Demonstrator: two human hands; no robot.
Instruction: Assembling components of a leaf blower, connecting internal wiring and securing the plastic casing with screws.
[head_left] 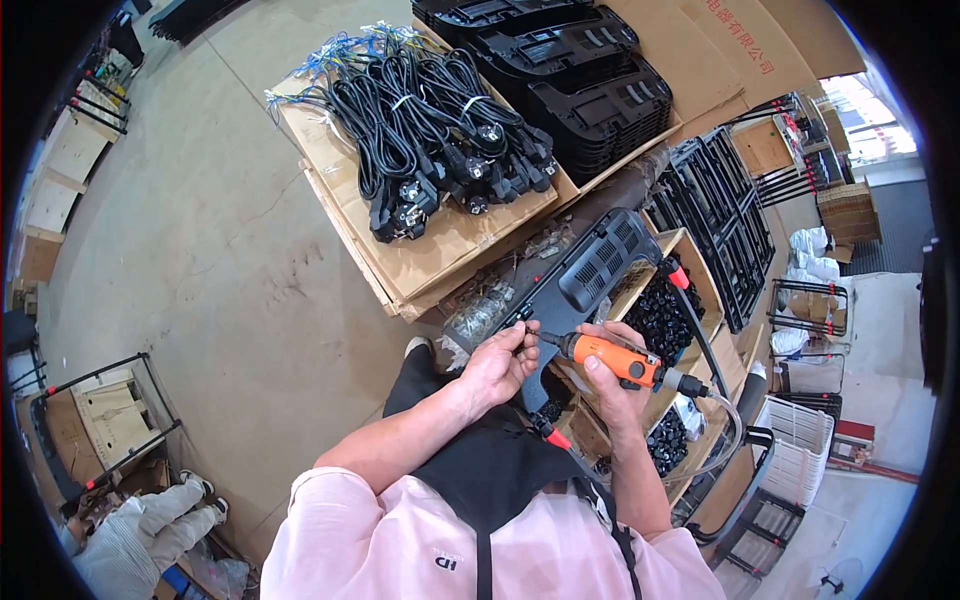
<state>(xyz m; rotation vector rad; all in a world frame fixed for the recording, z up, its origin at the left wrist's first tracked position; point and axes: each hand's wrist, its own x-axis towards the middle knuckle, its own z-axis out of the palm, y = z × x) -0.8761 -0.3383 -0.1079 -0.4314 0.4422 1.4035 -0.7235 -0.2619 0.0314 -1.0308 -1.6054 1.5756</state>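
Note:
In my right hand [610, 370] is an orange air screwdriver [618, 360], lying almost level, with a clear hose [738, 425] running from its back end. Its dark tip points left, toward my left hand [498, 365]. The fingers of that hand are pinched together at the tip; what sits between them is too small to make out. Both hands are over a long black plastic housing [600, 262] with a vented raised box, which lies slantwise before me. Red-ended black tubes [683, 280] stick out beside the housing.
Ahead, bundled black power cords [430, 120] with plugs lie on a cardboard-topped stand [410, 275]. Stacked black plastic panels [600, 105] fill a carton behind. Wooden bins of small black parts [665, 315] stand at right, near black metal frames [715, 220]. Another person [150, 535] is at lower left.

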